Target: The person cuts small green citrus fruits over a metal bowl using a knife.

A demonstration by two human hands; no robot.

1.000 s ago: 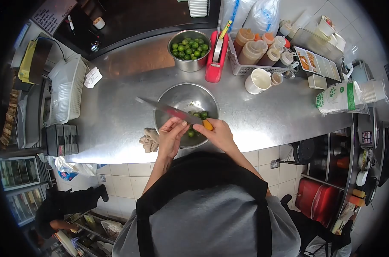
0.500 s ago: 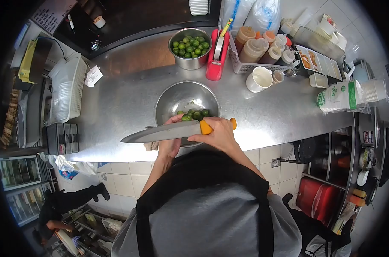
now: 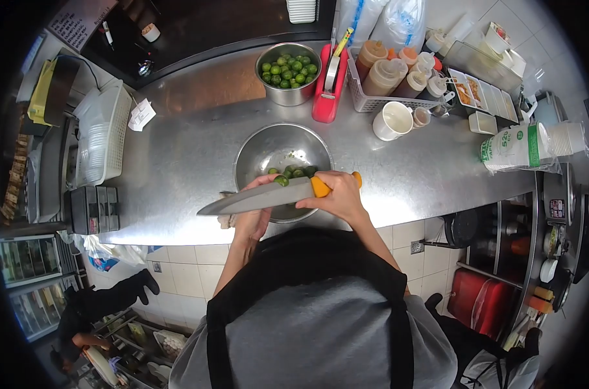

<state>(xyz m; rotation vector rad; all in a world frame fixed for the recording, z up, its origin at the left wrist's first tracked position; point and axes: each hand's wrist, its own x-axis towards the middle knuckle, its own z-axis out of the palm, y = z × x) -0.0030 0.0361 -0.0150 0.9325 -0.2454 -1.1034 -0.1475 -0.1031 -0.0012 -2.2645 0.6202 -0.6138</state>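
My right hand (image 3: 340, 196) is wrapped round the orange handle of a large kitchen knife (image 3: 259, 198). The broad blade points left, over the near side of a steel mixing bowl (image 3: 249, 152). Partly hidden behind the blade, my left hand (image 3: 252, 223) pinches a small green lime (image 3: 281, 181) at the knife's upper edge. Whether the edge has cut into the fruit I cannot tell. Several more limes (image 3: 298, 173) lie in the bowl beyond the blade. A crumpled cloth (image 3: 227, 220) sits left of my left hand.
Behind the bowl stands a steel pot (image 3: 288, 96) full of limes, beside a red tape dispenser (image 3: 327, 104). To the right are a basket of sauce bottles (image 3: 385, 78), a white cup (image 3: 393, 121) and wrapped paper cups (image 3: 515, 146). Another person (image 3: 106, 305) is at lower left.
The knife has shifted to the right with my right hand, its tip moving back from the left. My left hand stays near the same place with the lime.
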